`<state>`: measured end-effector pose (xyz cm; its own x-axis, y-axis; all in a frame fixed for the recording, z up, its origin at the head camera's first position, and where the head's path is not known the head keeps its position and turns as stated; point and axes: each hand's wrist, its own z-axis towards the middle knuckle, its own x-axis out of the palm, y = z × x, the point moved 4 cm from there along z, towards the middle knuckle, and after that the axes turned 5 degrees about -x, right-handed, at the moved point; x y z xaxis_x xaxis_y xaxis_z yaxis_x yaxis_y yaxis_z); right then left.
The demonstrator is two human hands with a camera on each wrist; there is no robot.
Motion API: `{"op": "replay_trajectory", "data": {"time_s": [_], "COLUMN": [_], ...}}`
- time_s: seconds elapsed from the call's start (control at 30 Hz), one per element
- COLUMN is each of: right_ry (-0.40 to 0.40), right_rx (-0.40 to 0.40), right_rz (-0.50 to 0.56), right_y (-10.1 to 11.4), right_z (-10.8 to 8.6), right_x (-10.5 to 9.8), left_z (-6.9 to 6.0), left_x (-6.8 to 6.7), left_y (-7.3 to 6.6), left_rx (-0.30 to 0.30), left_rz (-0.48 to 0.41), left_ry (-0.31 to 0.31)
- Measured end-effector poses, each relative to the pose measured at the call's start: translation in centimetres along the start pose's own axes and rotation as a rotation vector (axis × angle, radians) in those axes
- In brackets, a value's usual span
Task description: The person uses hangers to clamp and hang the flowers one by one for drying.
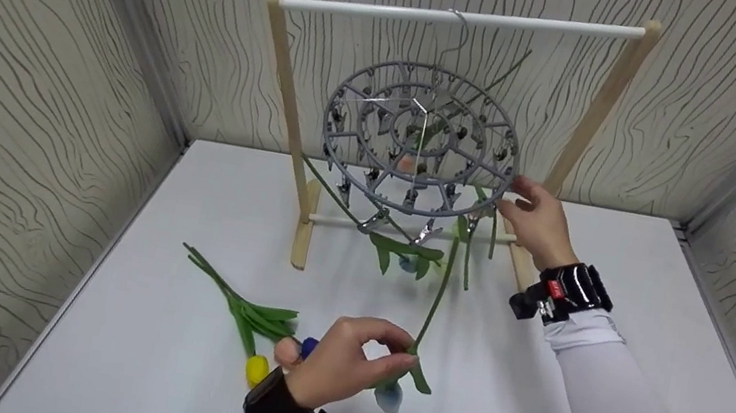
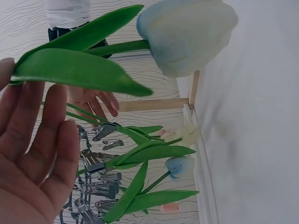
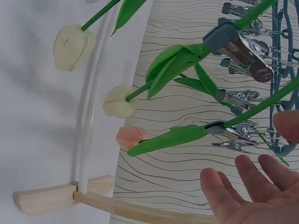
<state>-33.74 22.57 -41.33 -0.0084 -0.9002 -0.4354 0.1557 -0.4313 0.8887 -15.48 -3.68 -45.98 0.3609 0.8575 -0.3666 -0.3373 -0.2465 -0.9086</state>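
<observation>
My left hand [image 1: 349, 358] pinches the stem of a pale blue-and-white artificial tulip [image 2: 187, 37] between thumb and fingers, bloom hanging downward in the head view. The other fingers are loosely bent in the left wrist view. A round grey clip hanger [image 1: 407, 209] hangs above, its metal clips [image 3: 238, 53] holding several tulips by their stems. Beside the hanger's right rim is my right hand [image 1: 538, 221], with fingers apart and slightly bent; no flower is in its grasp. Among the clipped tulips are a pink one [image 3: 132, 138], a cream one [image 3: 120, 101] and a blue one [image 2: 180, 167].
A wooden stand [image 1: 288, 102] with a white top bar [image 1: 372, 10] carries the hanger by its hook. On the white table [image 1: 188, 197], a yellow tulip [image 1: 257, 370] and a dark blue tulip [image 1: 308, 347] lie at left, partly behind my left hand. Patterned panels [image 1: 215, 43] enclose the table.
</observation>
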Motion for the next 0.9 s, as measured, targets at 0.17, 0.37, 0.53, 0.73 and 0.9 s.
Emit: {"op": "replay_trajectory", "data": {"time_s": [0.17,0.37,0.53,0.73,0.9], "right_ry": [0.026,0.009,0.018,-0.078,-0.12], "right_rx": [0.017,-0.026,-0.061,-0.109,-0.084], "right_rz": [-0.033,-0.086,-0.115,-0.19,-0.179], "right_y": [0.3,0.8,0.9,0.9,0.8], "right_z": [-0.5,-1.9,-2.8,-2.9,-2.2], "right_x": [0.5,0.9,0.7,-0.5,-1.2], "left_z": [-0.1,-0.2,-0.4,-0.5,-0.6], "left_x": [-0.1,-0.1,0.0,0.1,0.3], "left_y": [-0.2,-0.5,-0.5,-0.6,-0.6], "left_rx": [-0.001,0.006,0.011,0.03,0.054], "left_rz": [-0.016,-0.024,-0.024,-0.022,-0.023], "left_ry": [0.006,0.009,0.008,0.004,0.002]}}
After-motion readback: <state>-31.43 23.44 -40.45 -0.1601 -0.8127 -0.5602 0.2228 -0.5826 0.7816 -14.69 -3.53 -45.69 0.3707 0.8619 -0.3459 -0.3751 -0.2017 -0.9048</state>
